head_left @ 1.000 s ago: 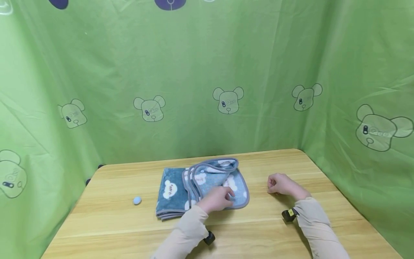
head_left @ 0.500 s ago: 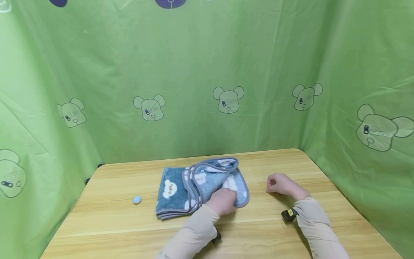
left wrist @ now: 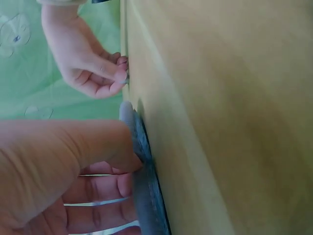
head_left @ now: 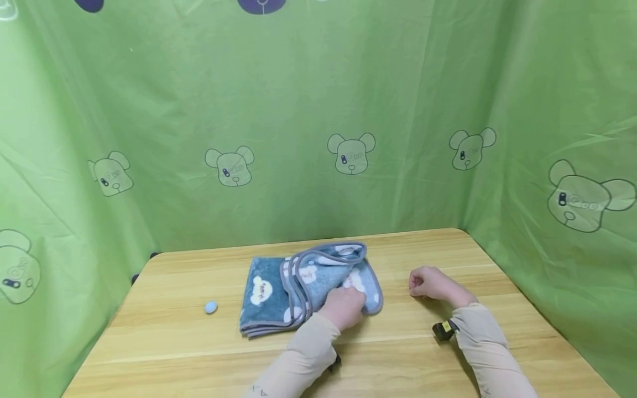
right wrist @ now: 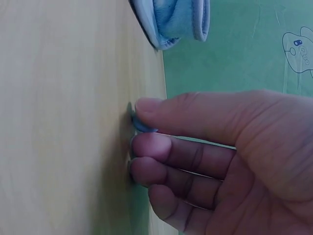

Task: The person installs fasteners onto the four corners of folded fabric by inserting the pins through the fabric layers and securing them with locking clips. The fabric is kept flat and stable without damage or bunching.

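A folded blue fleece towel (head_left: 262, 290) with white bear patches and grey trim lies at mid-table, its right part loosely turned over. My left hand (head_left: 343, 308) is at the towel's near right edge. In the left wrist view the thumb and fingers pinch the grey trimmed edge (left wrist: 149, 200). To the right, my right hand (head_left: 432, 283) rests low at the table surface. Its thumb and index finger pinch a small blue piece (right wrist: 142, 124), mostly covered by the fingertips, so its shape cannot be told.
A small pale blue round disc (head_left: 211, 307) lies on the wooden table (head_left: 164, 354) left of the towel. Green curtains (head_left: 288, 210) with bear prints surround the table at the back and sides. Each wrist carries a black camera (head_left: 443, 330).
My left hand has moved slightly right along the towel's near edge and now grips it. The towel's near right corner has shifted up a little. The right hand has stayed almost still.
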{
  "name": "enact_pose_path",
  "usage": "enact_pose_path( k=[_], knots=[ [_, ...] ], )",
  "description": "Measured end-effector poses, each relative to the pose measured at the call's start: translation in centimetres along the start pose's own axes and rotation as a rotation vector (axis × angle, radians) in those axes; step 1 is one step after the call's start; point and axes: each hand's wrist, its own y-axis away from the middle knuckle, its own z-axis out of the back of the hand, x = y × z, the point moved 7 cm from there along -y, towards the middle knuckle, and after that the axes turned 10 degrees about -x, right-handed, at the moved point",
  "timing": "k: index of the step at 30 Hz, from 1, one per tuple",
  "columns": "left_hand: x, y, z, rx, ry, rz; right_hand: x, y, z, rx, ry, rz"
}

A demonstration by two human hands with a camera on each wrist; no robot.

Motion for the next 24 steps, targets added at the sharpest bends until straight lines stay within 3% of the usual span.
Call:
enact_pose_path(
  k=[6, 12, 18, 24],
  knots=[
    [1.9, -0.3, 1.1, 0.011, 0.309, 0.073, 0.2, -0.2, -0.1, 0.002, -0.022, 0.04],
    [4.3, -0.5, 1.8, -0.031, 0.603, 0.179, 1.2, -0.4, -0.2, 0.047, -0.152, 0.089],
    [6.0, -0.3, 2.1, -0.096, 0.755, 0.255, 3.2, -0.5, -0.3, 0.046, -0.292, 0.193],
    [7.5, 0.0, 1.8, -0.103, 0.862, 0.369, 5.8, -0.8, -1.1, 0.036, -0.358, 0.287]
  ],
)
